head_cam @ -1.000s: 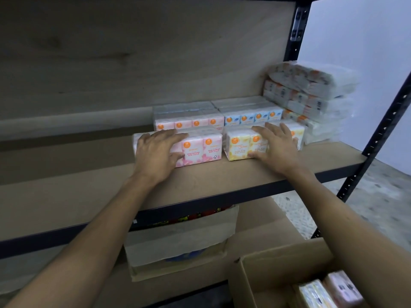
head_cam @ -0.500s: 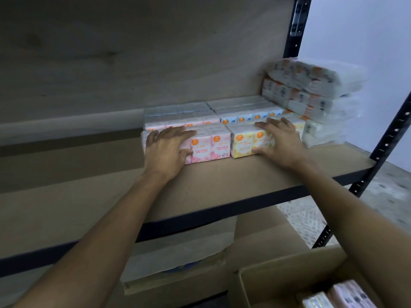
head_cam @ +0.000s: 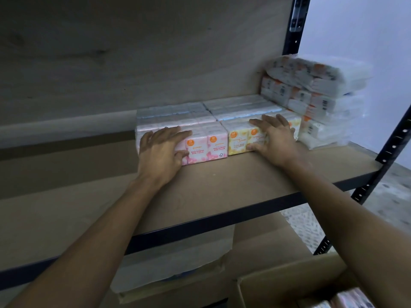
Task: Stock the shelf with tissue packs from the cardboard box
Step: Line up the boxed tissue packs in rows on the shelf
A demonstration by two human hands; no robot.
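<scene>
Hidden by hands: the left end of the pink rose-scented tissue pack [head_cam: 206, 147] lies under the left hand [head_cam: 160, 152]. The right hand [head_cam: 275, 141] covers the right end of the yellow tissue pack [head_cam: 239, 141].
Hard to read: the yellow pack's print is blurred. The rear tissue packs [head_cam: 240, 110] show only pale tops.
Cut off: the cardboard box [head_cam: 289, 283] runs out of the lower right edge. Only a corner and a few tissue packs in the box [head_cam: 353, 298] show, partly behind the right forearm.
Below the shelf: a second carton [head_cam: 178, 276] with a pale sheet over it, contents unclear.
Left hand: fingers laid nearly straight over the pink pack's top, thumb against its front face, pressing and not curled round it.
Right hand: fingers spread flat on the yellow pack's top, thumb low on its front face, likewise pressing.
Pink and yellow packs: side by side and touching on the shelf [head_cam: 222, 185], set back from its front edge, directly against the rear packs.
Wrapped white tissue bundles [head_cam: 318, 96]: stacked at the shelf's right end, just beside the right hand, by the black upright post [head_cam: 293, 30].
</scene>
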